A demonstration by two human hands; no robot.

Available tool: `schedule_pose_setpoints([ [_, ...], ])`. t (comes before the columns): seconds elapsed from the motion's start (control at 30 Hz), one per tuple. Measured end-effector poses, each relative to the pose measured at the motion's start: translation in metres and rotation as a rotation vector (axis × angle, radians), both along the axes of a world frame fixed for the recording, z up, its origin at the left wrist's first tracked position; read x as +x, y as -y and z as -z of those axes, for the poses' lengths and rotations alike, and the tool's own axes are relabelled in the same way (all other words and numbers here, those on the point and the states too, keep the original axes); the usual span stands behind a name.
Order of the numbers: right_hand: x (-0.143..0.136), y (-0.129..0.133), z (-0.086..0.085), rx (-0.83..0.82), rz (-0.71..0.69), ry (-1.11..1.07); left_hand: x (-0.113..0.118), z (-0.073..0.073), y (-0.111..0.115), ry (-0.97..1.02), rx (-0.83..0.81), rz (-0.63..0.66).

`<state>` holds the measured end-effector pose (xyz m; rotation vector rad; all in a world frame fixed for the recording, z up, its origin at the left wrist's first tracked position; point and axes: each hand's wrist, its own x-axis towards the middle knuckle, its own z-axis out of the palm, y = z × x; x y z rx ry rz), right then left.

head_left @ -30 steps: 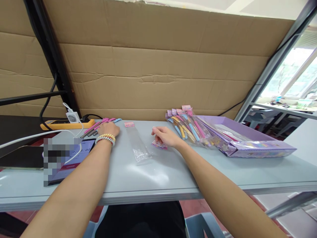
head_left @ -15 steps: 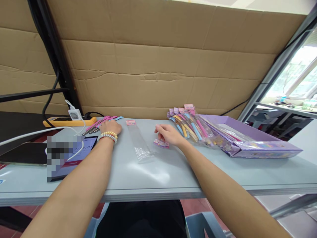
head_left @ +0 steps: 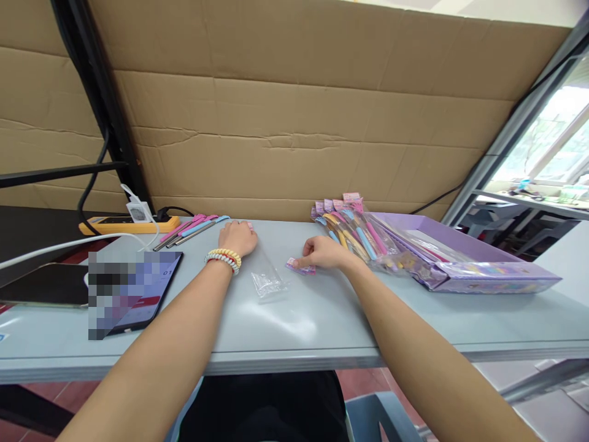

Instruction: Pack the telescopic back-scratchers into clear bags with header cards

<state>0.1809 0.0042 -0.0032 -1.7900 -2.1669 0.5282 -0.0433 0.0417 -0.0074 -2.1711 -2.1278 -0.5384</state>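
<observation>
My left hand [head_left: 237,238], with beaded bands at the wrist, lies over the top end of a clear plastic bag [head_left: 267,279], hiding most of its pink label. Its fingers are bent, and whether they grip the bag is unclear. My right hand [head_left: 317,252] has thumb and forefinger brought together on the edge of a small pink and purple card [head_left: 304,269] lying on the table. To the left, several pink and blue utensils with metal shafts [head_left: 193,228] lie loose. Packaged colourful utensils [head_left: 356,236] are piled to the right.
A purple box [head_left: 497,279] stands on the right of the grey table [head_left: 299,356]. At the left are a tablet [head_left: 156,291], a dark phone [head_left: 46,285], a yellow power strip [head_left: 108,227] and white cables. Cardboard [head_left: 294,141] lines the back.
My left hand has moved right, from the loose utensils to the bag's labelled end. My right hand has shifted slightly right and down, its fingers now touching the small card.
</observation>
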Motion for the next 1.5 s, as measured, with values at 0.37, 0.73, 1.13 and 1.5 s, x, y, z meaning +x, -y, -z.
schedule_pose_setpoints([
  [0.37, -0.003, 0.001, 0.001, -0.012, -0.016, -0.004, -0.005, 0.006, -0.007, 0.0, -0.118, 0.137],
  [0.73, -0.01, 0.004, 0.0, 0.146, -0.054, -0.056, -0.006, 0.013, -0.013, 0.077, -0.084, 0.116],
  [1.13, -0.011, 0.002, 0.001, 0.281, -0.067, -0.118, 0.007, 0.005, 0.004, 0.241, -0.241, 0.477],
  [1.5, -0.012, 0.005, 0.002, 0.32, -0.129, -0.204, 0.019, -0.001, 0.013, 0.639, -0.3, 0.708],
])
